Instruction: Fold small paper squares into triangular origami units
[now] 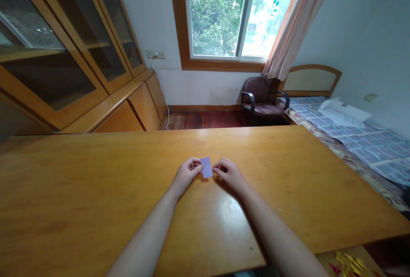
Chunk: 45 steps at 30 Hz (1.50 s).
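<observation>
A small lilac piece of paper (206, 167), folded to a narrow rectangle, is held just above the wooden table (96, 191) near its middle. My left hand (187, 173) pinches its left edge with curled fingers. My right hand (228, 173) pinches its right edge, fingers also curled. Both forearms reach in from the near edge of the table.
Wooden glass-door cabinets (64, 54) line the left wall. A dark armchair (260, 97) stands under the window, and a bed (352, 136) with white sheets of paper lies at the right. Yellow and red folded paper pieces (347, 262) lie low at the near right.
</observation>
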Motion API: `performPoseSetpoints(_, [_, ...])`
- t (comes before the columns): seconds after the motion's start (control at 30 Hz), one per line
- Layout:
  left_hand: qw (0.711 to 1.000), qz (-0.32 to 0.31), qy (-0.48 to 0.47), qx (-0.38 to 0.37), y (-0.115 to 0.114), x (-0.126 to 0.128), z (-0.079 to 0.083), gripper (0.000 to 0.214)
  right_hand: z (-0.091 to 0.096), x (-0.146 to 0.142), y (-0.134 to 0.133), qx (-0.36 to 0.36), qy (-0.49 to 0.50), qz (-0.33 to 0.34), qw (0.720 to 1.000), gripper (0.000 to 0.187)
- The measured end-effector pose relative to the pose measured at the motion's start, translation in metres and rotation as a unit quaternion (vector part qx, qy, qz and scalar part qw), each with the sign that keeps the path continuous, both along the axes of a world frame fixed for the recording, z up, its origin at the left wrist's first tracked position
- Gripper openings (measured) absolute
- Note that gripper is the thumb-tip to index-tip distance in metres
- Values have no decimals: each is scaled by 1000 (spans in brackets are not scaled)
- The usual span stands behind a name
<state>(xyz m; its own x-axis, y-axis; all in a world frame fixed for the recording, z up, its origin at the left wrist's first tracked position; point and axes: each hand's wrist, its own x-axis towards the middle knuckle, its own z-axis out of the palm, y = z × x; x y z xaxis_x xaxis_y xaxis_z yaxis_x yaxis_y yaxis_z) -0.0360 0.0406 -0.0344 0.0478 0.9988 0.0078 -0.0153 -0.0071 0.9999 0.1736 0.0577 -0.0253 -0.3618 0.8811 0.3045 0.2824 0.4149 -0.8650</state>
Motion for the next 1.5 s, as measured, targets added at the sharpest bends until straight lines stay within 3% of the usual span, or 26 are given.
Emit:
performPoseSetpoints(0.37, [1000,0,-12,9,1,1,2,31,2,-1,-1,5,-13,3,1000,7])
performPoseSetpoints(0.6, [998,9,52,16,-2,4,6,23,5,1,0,23,-17,0,1000,26])
performPoseSetpoints(0.8, [976,-47,198,74,-9,9,20,22,9,1,-3,7,-17,12,1000,13])
performPoseSetpoints(0.93, [958,-49,259,109,-10,11,22,20,8,0,-4,6,-22,24,999,11])
performPoseSetpoints(1.3, [951,-35,277,133,-11,10,23,20,7,0,-3,11,-24,11,1000,10])
performPoseSetpoints(1.5, [947,-58,282,142,-10,11,20,21,8,-1,-4,15,-24,16,999,7])
